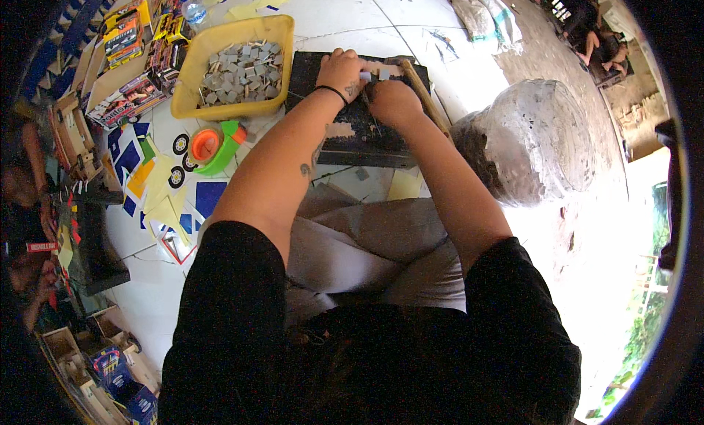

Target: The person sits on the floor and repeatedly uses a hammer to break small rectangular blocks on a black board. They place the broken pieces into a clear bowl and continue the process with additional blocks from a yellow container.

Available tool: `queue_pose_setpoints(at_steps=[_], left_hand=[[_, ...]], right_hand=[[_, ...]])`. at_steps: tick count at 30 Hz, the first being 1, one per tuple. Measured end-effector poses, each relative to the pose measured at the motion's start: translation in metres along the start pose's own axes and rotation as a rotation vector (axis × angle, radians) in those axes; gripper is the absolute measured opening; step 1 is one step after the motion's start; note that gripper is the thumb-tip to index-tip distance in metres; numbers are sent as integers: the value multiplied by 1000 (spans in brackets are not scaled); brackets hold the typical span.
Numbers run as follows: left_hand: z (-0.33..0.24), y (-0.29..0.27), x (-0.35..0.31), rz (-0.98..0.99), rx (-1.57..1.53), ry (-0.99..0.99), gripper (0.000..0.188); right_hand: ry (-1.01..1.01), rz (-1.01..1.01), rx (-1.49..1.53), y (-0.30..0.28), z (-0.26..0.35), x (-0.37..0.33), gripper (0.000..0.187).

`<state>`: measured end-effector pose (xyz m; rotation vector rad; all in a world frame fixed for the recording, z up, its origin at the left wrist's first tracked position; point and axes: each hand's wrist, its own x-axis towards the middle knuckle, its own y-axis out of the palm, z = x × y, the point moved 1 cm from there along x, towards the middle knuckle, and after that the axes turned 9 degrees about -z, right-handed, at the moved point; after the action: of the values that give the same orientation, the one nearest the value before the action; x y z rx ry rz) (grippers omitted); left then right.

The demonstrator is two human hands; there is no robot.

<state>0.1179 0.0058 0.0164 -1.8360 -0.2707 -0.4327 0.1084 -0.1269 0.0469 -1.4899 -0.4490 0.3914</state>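
Both my hands work close together over a low black work block point(352, 150). My left hand point(341, 71), with a dark band at the wrist, is bent with its fingers curled down near a small pale piece. Just to its right, my right hand point(396, 104) is closed, its fingertips mostly hidden behind the knuckles. What either hand grips is too small to make out. A strip of bare brown wood point(381, 68) with a small pale square shows beyond the fingers. Along the block's right side lies a hammer point(425, 99) with a wooden handle, close by my right hand.
Left of the block stands a yellow tray point(183, 88) full of small grey squares. Nearer lie a green container point(220, 155) with an orange cup point(205, 142), toy wheels point(177, 177) and paper scraps. A plastic-wrapped stump point(543, 143) stands at right. Another person sits far left.
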Motion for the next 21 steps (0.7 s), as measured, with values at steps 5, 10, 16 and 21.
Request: queue_pose_setpoints(at_steps=[5,10,16,21], left_hand=[[13,-26,-24,-202,-532,-217,19],[-8,-51,-97,-197,-733,-430,11],[-28,-51,-113,-213,-392,-206,12],[-23,-41,-104,-309,-229,-42,15]], right_hand=[[156,-224,556,1,-18,-17,27],[269,-181,1086,9,-19,-38,15],[319,-87,1456,8,-13,-46,16],[198,-353,1163,14,-8,-41,13]])
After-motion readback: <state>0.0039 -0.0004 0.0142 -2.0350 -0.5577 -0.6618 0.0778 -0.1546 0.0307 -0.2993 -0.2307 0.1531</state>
